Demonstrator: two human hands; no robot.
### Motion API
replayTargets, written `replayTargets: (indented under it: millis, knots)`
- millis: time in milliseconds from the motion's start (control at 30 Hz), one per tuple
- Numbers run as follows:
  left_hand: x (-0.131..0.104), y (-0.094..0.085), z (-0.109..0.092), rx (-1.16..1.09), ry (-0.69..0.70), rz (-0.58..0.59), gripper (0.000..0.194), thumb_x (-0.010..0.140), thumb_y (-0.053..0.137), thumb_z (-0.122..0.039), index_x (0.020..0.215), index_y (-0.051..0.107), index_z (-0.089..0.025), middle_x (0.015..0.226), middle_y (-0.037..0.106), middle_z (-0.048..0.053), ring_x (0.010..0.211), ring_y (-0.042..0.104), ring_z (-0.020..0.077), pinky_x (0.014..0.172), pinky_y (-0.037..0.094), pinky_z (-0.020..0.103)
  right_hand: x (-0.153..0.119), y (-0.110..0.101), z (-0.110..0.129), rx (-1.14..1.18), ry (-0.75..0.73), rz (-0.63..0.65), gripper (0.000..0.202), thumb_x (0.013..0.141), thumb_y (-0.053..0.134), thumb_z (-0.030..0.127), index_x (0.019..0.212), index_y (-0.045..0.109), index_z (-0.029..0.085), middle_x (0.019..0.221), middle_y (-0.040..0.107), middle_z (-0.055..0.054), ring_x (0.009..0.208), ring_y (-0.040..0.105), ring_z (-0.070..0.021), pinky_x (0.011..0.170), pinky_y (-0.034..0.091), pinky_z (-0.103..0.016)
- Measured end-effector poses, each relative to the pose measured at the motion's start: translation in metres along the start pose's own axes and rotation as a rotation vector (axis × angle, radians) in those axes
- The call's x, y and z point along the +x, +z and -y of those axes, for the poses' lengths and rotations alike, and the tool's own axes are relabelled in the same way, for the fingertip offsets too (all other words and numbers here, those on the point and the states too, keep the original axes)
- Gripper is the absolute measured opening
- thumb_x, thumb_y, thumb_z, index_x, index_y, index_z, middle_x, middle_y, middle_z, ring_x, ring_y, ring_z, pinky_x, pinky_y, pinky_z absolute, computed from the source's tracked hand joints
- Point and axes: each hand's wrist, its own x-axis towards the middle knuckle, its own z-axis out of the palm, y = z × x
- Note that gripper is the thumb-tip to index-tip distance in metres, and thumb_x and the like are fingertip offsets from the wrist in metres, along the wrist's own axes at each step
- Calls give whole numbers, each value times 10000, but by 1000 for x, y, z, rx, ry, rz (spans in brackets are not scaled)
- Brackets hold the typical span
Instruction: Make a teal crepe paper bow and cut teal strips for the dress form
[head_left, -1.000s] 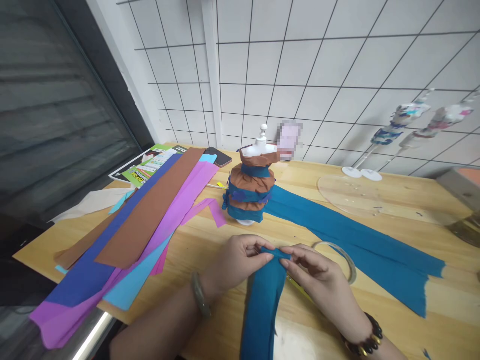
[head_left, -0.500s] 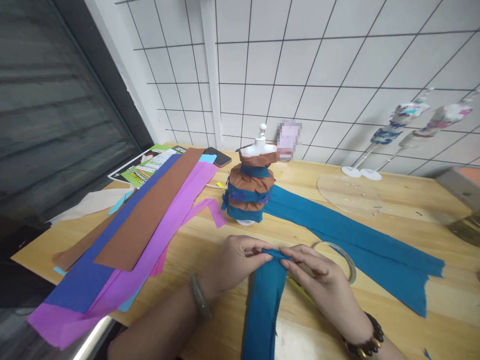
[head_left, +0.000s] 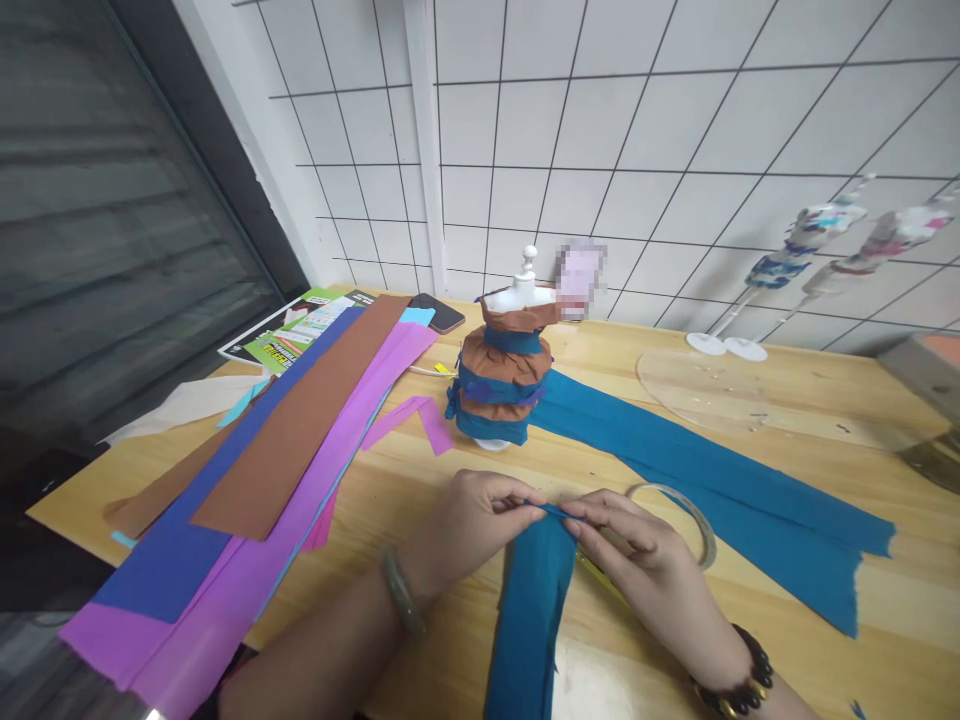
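Observation:
Between my two hands a teal crepe paper strip point(head_left: 534, 610) hangs toward the table's front edge, its top end folded narrow. My left hand point(head_left: 480, 522) pinches the left corner of that end between thumb and fingers. At the right corner, my right hand point(head_left: 637, 555) pinches it the same way. Just beyond stands a small dress form point(head_left: 504, 360), wrapped in brown and teal crepe paper with a white neck and knob on top. A wide teal strip point(head_left: 697, 480) lies from behind the form out to the right.
Brown, blue and purple crepe strips point(head_left: 300, 420) are heaped at the left, overhanging the table edge. A tape roll point(head_left: 705, 535) lies beside my right hand, partly hidden. A phone point(head_left: 439, 312) and two more small dress forms point(head_left: 780, 262) are at the back.
The folded top end of the teal strip now looks thinner and flatter between my fingers. Both hands stay in nearly the same place; the view has shifted slightly.

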Motion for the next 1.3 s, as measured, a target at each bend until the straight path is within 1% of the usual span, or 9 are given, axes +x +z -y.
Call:
replayTargets:
  millis: [167, 333, 467, 533, 667, 733, 933, 1133, 1300]
  knots:
    - [1, 0, 3, -31, 20, 4, 173, 742, 604, -288, 781, 693, -145, 761, 695, 51, 697, 631, 156, 627, 489, 227, 0, 0, 1, 6, 17, 15, 162, 823, 534, 276, 882, 680, 237, 855, 672, -58, 803, 631, -197, 706, 511, -306]
    - [0, 0, 4, -139, 1, 27, 179, 732, 619, -290, 811, 680, -142, 876, 691, 68, 805, 641, 173, 723, 502, 250, 0, -1, 1, 40, 15, 31, 140, 832, 530, 260, 889, 654, 230, 868, 647, -57, 804, 615, -179, 701, 495, -290]
    - [0, 0, 4, -114, -45, 39, 193, 731, 619, -307, 798, 669, -133, 760, 680, 56, 714, 634, 159, 636, 490, 230, 0, -1, 1, 115, 22, 34, 123, 834, 531, 257, 870, 646, 229, 897, 629, -60, 835, 602, -173, 716, 489, -282]
    - [0, -1, 3, -123, -48, 41, 187, 727, 623, -300, 794, 660, -130, 752, 672, 52, 709, 627, 151, 626, 481, 220, -1, 0, 0, 140, 50, 29, 121, 829, 540, 271, 860, 649, 228, 899, 641, -59, 837, 607, -173, 712, 494, -275]
    - [1, 0, 2, -176, -64, 35, 238, 702, 650, -283, 884, 649, -129, 850, 666, 64, 797, 624, 158, 722, 489, 245, -2, 2, -2, 154, 155, 19, 145, 806, 568, 312, 874, 660, 222, 868, 678, -56, 804, 630, -175, 679, 510, -259]
    - [1, 0, 3, -196, -83, 41, 269, 697, 654, -281, 920, 645, -131, 879, 661, 68, 819, 619, 158, 743, 486, 251, -3, 3, -3, 160, 183, 11, 162, 795, 579, 330, 869, 669, 217, 869, 688, -62, 813, 636, -185, 685, 516, -265]
    - [3, 0, 4, -214, -101, 82, 181, 711, 640, -276, 809, 643, -125, 725, 635, 22, 671, 577, 101, 600, 434, 188, -1, 3, -1, 190, 199, 6, 187, 773, 600, 340, 875, 696, 216, 876, 704, -72, 828, 645, -200, 705, 527, -282]
    - [3, -1, 1, -229, -97, 94, 140, 714, 636, -254, 766, 618, -125, 673, 598, -4, 625, 543, 75, 575, 408, 171, -1, 3, 0, 236, 216, 10, 177, 756, 619, 328, 871, 707, 227, 894, 713, -63, 847, 653, -193, 726, 533, -264]
    - [4, -1, 2, -226, -115, 76, 159, 693, 656, -249, 795, 622, -132, 675, 590, -6, 631, 547, 79, 578, 414, 175, 0, 3, -1, 228, 228, -5, 180, 739, 634, 321, 869, 714, 225, 889, 720, -67, 832, 662, -200, 717, 543, -269]
